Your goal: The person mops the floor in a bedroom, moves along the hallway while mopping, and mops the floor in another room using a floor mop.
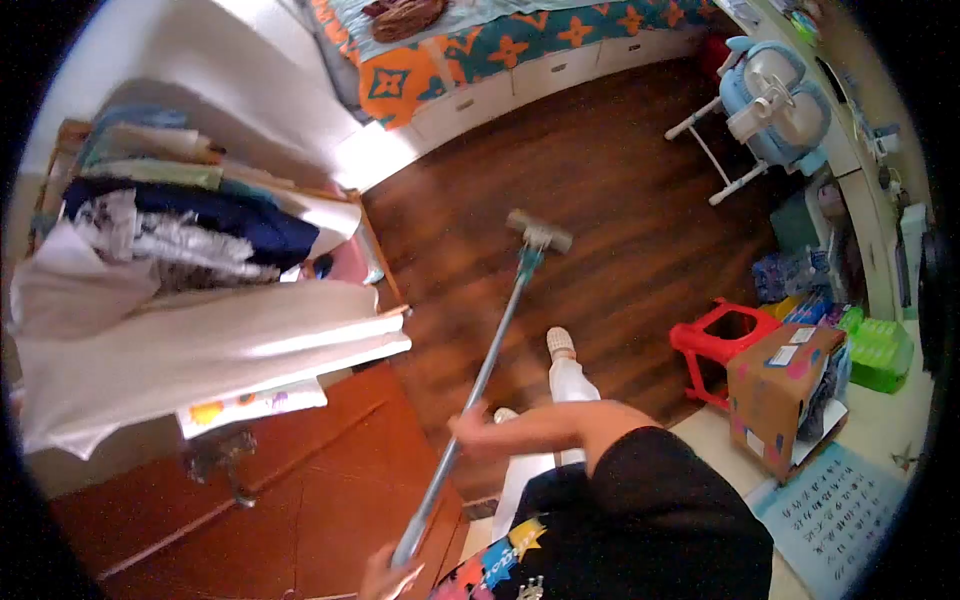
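Observation:
A mop with a grey pole [492, 350] slants across the middle of the view. Its pale, worn head [540, 232] rests on the dark wooden floor [620, 170], joined to the pole by a green connector. My right hand [472, 432], at the end of a bare forearm below a black sleeve, is wrapped round the middle of the pole. Lower down, near the bottom edge, my left hand [388, 577] grips the pole's upper end; part of that hand is cut off. My feet in light shoes [561, 343] stand just right of the pole.
Left stands a rack with hanging clothes [200, 320] above a reddish-brown door [300, 480]. A bed with drawers [560, 70] lies ahead. On the right are a blue high chair [775, 105], a red stool [720, 335], a cardboard box [775, 395] and a green package [880, 355].

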The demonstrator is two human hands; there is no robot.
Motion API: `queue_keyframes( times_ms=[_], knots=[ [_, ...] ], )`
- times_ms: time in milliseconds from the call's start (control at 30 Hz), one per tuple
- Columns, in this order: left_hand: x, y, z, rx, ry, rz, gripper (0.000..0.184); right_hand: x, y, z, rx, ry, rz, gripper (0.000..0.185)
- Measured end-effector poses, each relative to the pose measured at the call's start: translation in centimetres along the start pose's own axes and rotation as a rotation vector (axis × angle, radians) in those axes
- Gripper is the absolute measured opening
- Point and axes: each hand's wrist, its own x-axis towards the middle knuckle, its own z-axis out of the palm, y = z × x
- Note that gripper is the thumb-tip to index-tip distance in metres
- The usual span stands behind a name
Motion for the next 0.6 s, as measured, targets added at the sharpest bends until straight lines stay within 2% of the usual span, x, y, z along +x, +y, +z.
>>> queue_keyframes(
  times_ms=[33,67,100,133,167,200,233,267,300,333,400,467,533,567,600],
  knots=[
    [2.4,5.3,2.5,0.086,0.001,0.106,0.034,2.6,2.5,-5.1,0.265,0.190,0.147,0.039],
    [6.3,8.4,5.3,0.175,0.058,0.422,0.038,4.6,4.8,-10.5,0.450,0.374,0.232,0.040],
    [6.3,15.2,8.7,0.194,0.043,0.446,0.036,6.0,7.0,-15.9,0.553,0.542,0.283,0.041],
    [10.3,18.2,11.3,0.311,0.043,0.605,0.034,7.1,9.0,-21.2,0.586,0.668,0.316,0.042],
    [12.9,22.0,14.2,0.448,0.081,0.687,0.037,6.6,10.1,-26.9,0.604,0.763,0.351,0.043],
    [14.7,25.2,17.0,0.400,0.033,0.754,0.041,5.7,11.2,-32.1,0.755,0.768,0.338,0.040],
    [13.4,30.1,19.5,0.451,0.000,0.664,0.041,5.9,12.8,-36.2,0.497,0.838,0.418,0.037],
    [14.5,32.5,22.1,0.488,0.058,0.741,0.041,6.7,14.6,-39.1,0.340,0.940,0.417,0.033],
    [15.5,33.7,24.0,0.523,0.117,0.815,0.041,7.3,16.4,-42.1,0.412,0.765,0.446,0.028],
    [15.4,34.9,24.9,0.491,0.068,0.803,0.040,8.2,18.3,-43.4,0.361,0.824,0.399,0.024],
    [14.5,34.9,25.8,0.483,0.037,0.794,0.037,9.0,20.2,-44.2,0.279,0.629,0.441,0.024],
    [15.8,30.6,24.5,0.470,0.052,0.781,0.034,17.2,24.8,-39.1,0.050,0.493,0.483,0.028],
    [15.7,24.6,20.4,0.484,0.019,0.637,0.034,15.2,21.4,-30.8,0.457,0.828,0.530,0.044],
    [16.1,20.7,17.9,0.488,-0.032,0.530,0.037,13.4,19.2,-27.0,0.275,0.774,0.469,0.040],
    [13.3,18.0,15.6,0.429,-0.036,0.660,0.036,11.6,17.0,-22.5,0.006,0.632,0.364,0.036]
  ],
)
